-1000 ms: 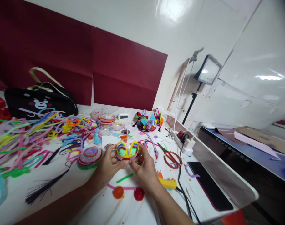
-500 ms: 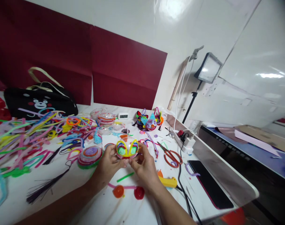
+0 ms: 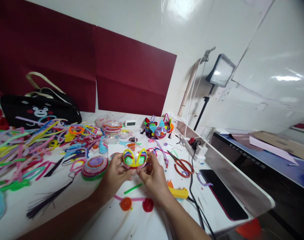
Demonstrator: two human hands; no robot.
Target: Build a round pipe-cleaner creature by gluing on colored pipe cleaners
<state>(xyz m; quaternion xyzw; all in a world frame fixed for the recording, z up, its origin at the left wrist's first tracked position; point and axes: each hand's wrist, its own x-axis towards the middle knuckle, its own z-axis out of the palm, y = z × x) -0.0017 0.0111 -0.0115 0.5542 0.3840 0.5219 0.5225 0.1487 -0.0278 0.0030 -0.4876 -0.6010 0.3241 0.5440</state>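
Between my hands is a clear plastic ball [image 3: 135, 159] decorated with bent pipe cleaners in yellow, blue, red and green. My left hand [image 3: 118, 170] grips its left side and my right hand [image 3: 153, 173] its right, thumbs meeting at the bottom edge. Below the hands lie an orange disc [image 3: 126, 203] and a red disc [image 3: 148, 205], with a pink pipe cleaner between them. A short green pipe cleaner [image 3: 133, 188] rests just above these. Left of my left hand sits a coiled disc of purple, orange and pink [image 3: 94, 166].
Loose pipe cleaners [image 3: 39, 143] heap up on the left, near a dark tassel [image 3: 50, 200] and a black bag [image 3: 40, 110]. Finished colourful pieces [image 3: 159, 127] stand at the back. To the right are orange-handled scissors [image 3: 183, 166], a yellow-handled tool [image 3: 179, 192], cables, a power strip [image 3: 199, 153] and a phone [image 3: 223, 193].
The whole view has shifted slightly. Both hands keep the same hold on the decorated ball, with no other visible change.
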